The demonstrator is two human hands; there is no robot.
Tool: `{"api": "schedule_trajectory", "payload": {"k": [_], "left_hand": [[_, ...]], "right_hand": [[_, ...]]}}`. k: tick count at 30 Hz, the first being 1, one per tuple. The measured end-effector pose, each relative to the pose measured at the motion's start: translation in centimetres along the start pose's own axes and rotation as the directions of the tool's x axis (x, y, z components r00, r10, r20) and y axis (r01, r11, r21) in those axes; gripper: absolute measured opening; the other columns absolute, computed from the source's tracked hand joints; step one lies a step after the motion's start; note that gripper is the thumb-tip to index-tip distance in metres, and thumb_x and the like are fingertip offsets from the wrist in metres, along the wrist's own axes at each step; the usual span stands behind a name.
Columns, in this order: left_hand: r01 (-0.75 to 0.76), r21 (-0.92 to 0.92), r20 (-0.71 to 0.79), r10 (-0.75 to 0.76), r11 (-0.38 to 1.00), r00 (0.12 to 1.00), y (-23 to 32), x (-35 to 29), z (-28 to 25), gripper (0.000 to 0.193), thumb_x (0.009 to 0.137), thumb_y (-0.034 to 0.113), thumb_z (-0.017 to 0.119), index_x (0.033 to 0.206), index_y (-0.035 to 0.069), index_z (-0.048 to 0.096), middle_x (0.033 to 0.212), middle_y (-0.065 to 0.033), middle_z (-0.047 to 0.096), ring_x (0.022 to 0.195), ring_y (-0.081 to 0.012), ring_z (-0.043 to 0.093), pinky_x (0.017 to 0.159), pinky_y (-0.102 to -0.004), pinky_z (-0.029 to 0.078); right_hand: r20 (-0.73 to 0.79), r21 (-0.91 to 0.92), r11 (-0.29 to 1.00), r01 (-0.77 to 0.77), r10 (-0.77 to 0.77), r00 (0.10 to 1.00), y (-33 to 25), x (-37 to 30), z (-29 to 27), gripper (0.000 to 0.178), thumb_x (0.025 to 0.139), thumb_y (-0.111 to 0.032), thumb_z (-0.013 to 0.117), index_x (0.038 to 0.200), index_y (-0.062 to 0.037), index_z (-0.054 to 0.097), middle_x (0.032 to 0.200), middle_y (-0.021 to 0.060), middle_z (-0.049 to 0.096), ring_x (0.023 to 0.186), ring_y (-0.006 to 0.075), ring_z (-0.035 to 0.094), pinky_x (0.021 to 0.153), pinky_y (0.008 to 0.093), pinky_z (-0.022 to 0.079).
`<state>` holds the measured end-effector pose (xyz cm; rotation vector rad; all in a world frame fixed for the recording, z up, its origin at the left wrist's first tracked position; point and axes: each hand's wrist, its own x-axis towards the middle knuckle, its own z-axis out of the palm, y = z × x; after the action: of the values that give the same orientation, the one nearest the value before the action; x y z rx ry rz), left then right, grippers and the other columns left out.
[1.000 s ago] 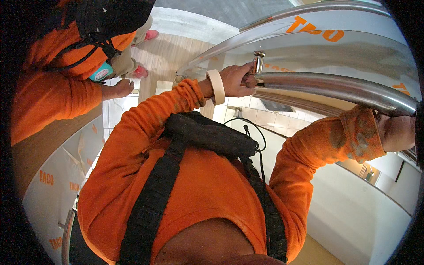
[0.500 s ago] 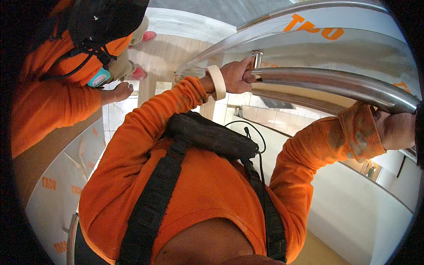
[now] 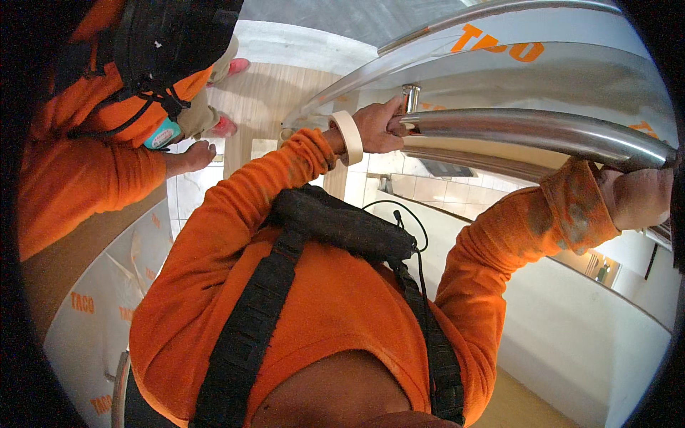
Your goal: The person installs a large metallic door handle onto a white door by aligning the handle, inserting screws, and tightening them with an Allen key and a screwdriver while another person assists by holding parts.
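A thick, curved steel handrail (image 3: 528,128) runs from the middle of the view to the right edge. My left hand (image 3: 378,128) is closed around its near-left end, beside a short shiny metal post (image 3: 410,98). A roll of cream masking tape (image 3: 348,138) hangs around my left wrist like a bracelet. At the far right, my right hand (image 3: 637,200) grips the rail from below. Its fingertips are hidden by the rail and the dark picture rim. Both my arms are in orange sleeves, the right cuff smudged with grey.
Behind the rail stands a curved panel (image 3: 442,71) under printed protective film. On the left is another person (image 3: 107,185) in orange with a black bag, one hand (image 3: 200,155) near their leg. Wooden floor (image 3: 267,93) and white tiles lie below; a film-covered curved panel (image 3: 93,307) stands lower left.
Both hands keep their hold on the handrail. The rail and post sit slightly further left in view, and the other person has shifted a little.
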<state>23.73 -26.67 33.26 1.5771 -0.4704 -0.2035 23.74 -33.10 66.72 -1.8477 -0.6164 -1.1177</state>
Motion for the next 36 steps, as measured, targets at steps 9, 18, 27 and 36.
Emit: {"api": "schedule_trajectory", "payload": {"k": [9, 18, 27, 36], "left_hand": [[-0.008, 0.033, -0.013, 0.008, 0.999, 1.0, -0.5, 0.0, 0.6, 0.046, 0.065, 0.013, 0.066, 0.101, 0.0, 0.041, 0.071, -0.0157, 0.056, 0.068, -0.0304, 0.058, 0.064, -0.0382, 0.044], [0.001, -0.04, -0.162, -0.008, 0.999, 0.987, -2.0, 0.1, 1.7, 0.071, 0.066, 0.014, 0.07, 0.126, -0.001, 0.035, 0.085, -0.0122, 0.061, 0.074, -0.0186, 0.059, 0.068, -0.0344, 0.047], [-0.04, -0.04, -0.53, 0.013, 0.998, 0.848, -6.0, -0.5, 2.4, 0.016, 0.071, 0.008, 0.067, 0.078, 0.004, 0.054, 0.074, -0.0013, 0.056, 0.069, -0.0116, 0.052, 0.062, -0.0285, 0.044], [0.181, 0.104, -0.681, -0.063, 0.978, 0.73, -2.2, -2.9, 3.8, 0.018, 0.072, 0.011, 0.061, 0.086, 0.001, 0.057, 0.078, -0.005, 0.061, 0.072, -0.0137, 0.057, 0.064, -0.0301, 0.047]], "right_hand": [[-0.389, 0.105, 0.967, -0.231, 0.253, 0.886, 4.4, -5.6, -5.9, 0.029, 0.088, -0.033, 0.053, 0.092, -0.0055, 0.061, 0.082, 0.0058, 0.059, 0.071, 0.0153, 0.054, 0.061, 0.0283, 0.042], [-0.182, 0.023, 0.417, -0.908, 0.895, 0.407, 16.6, -23.1, -16.2, 0.019, 0.086, -0.015, 0.06, 0.094, 0.0025, 0.059, 0.084, 0.0017, 0.056, 0.075, 0.0097, 0.046, 0.069, 0.0236, 0.038], [0.124, 0.119, 0.373, -0.92, 0.914, 0.386, 27.1, -29.0, -18.2, 0.016, 0.085, -0.016, 0.061, 0.083, 0.0006, 0.06, 0.08, 0.0004, 0.055, 0.076, 0.0088, 0.046, 0.069, 0.0236, 0.037], [0.402, -0.114, 0.203, -0.973, 0.904, 0.142, 35.2, -36.7, -23.2, 0.023, 0.081, -0.019, 0.058, 0.087, 0.0031, 0.061, 0.08, 0.0049, 0.057, 0.078, 0.0156, 0.051, 0.076, 0.0284, 0.041]]}}
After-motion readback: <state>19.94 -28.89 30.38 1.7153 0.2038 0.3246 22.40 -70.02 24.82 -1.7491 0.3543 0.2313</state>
